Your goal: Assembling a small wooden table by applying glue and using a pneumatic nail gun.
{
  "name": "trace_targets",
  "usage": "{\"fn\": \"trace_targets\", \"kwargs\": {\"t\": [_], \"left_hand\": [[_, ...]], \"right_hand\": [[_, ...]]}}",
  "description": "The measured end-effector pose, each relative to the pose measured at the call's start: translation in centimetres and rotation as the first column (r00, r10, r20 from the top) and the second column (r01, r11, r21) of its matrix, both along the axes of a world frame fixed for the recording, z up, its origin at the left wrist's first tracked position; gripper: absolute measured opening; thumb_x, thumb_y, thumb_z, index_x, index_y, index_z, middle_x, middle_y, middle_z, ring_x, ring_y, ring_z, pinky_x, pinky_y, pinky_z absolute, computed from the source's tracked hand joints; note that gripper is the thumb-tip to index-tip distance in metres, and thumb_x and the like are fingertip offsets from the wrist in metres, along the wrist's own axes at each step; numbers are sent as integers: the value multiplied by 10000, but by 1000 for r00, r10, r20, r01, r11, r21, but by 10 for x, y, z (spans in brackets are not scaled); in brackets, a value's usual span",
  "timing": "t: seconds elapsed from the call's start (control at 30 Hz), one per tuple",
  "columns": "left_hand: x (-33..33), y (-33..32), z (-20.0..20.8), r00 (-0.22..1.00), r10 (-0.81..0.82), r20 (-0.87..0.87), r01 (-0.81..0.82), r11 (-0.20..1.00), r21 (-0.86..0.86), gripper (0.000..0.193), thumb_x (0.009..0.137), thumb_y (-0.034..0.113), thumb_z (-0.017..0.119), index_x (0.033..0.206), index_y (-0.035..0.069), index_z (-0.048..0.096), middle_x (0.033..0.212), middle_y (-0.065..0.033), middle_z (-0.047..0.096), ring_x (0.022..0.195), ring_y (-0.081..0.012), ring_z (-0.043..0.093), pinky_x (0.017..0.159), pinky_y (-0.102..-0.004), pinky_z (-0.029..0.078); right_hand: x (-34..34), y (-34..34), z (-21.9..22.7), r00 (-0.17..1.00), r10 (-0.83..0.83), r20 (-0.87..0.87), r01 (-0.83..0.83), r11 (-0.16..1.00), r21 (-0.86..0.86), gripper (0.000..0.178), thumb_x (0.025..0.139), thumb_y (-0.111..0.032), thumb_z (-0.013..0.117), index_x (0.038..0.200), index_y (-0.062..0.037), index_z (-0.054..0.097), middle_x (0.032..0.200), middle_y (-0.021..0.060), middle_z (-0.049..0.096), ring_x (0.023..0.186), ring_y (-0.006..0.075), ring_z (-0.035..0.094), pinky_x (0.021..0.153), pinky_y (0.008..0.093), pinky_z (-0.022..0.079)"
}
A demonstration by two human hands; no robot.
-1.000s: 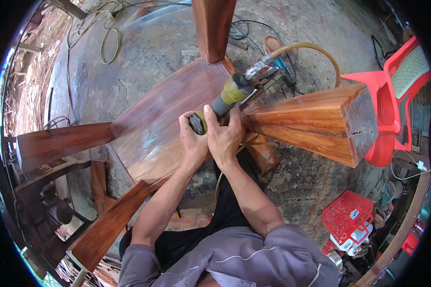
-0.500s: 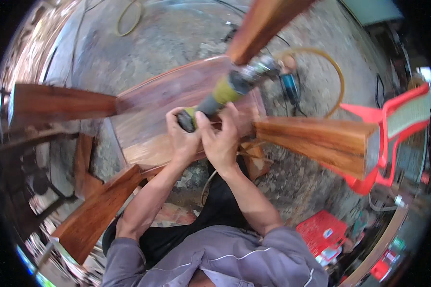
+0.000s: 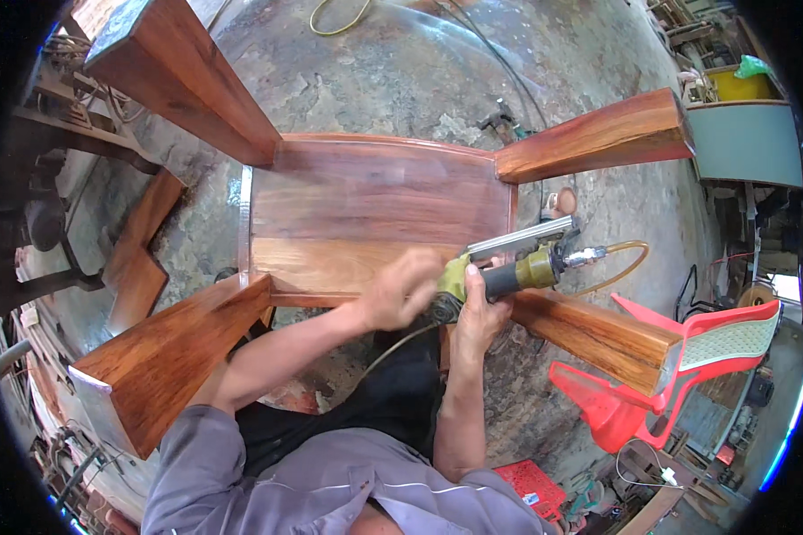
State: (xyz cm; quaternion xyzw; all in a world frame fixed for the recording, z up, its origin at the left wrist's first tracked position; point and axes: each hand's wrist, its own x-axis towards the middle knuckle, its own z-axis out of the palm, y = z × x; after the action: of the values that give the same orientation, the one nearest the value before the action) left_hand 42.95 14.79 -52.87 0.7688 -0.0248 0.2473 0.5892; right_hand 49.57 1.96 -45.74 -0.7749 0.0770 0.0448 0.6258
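An air nailer [image 3: 509, 276], green and dark grey with a silver magazine rail, lies across the near right corner of an upturned wooden table [image 3: 375, 201]. My right hand [image 3: 482, 312] is wrapped round its body from below, thumb up along the side. My left hand [image 3: 403, 290] is beside the nailer's green head, over the pale board along the table's near side; its fingers are blurred, so whether they touch the tool is unclear. An amber air hose [image 3: 638, 259] runs from the silver fitting at the tool's right end.
Four-sided thick legs rise at the corners, including the near left leg [image 3: 174, 366] and near right leg [image 3: 598, 343]. A red plastic chair [image 3: 665, 374] stands close on the right. Wooden offcuts [image 3: 143, 259] lie left; a red crate [image 3: 531, 490] sits low right.
The nailer has swung from pointing up and away to lying rightward, its magazine now showing. My left hand has come off its earlier hold, and my view of the table has turned.
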Motion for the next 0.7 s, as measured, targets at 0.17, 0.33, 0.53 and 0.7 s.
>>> {"fn": "trace_targets", "kwargs": {"t": [0.17,0.33,0.53,0.7], "left_hand": [[73,51,-36,797,576,-182,-500,798,337,269,924,72,662,1178,-1,613,1237,-234,601,1236,-447,543,1061,-511,444],[162,82,-42,727,672,-139,-487,649,584,391,937,190,667,1282,22,591,1396,-231,518,1441,-449,366,1202,-606,260],[192,85,-28,751,658,-56,-343,461,818,469,1050,399,495,1369,66,582,1466,-218,517,1461,-404,380,1197,-586,274],[187,87,-40,756,490,-434,-33,690,723,444,1053,442,479,1055,69,719,1135,-161,727,1145,-366,654,973,-541,470]], "right_hand": [[1,-4,-8,1000,16,10,-17,991,136,405,898,-55,718,1273,43,602,1210,89,622,1083,181,608,977,302,485],[10,-17,-2,999,39,11,-38,999,-25,340,863,9,631,1199,64,633,1108,89,638,1037,178,600,959,329,487],[18,-30,0,992,99,-74,-102,994,-39,332,896,-66,682,1193,67,616,1135,108,660,1047,187,621,957,323,484],[17,-28,-3,990,133,-41,-133,991,-14,245,909,-30,661,1129,72,627,1209,144,675,1076,176,621,991,326,476]]}}
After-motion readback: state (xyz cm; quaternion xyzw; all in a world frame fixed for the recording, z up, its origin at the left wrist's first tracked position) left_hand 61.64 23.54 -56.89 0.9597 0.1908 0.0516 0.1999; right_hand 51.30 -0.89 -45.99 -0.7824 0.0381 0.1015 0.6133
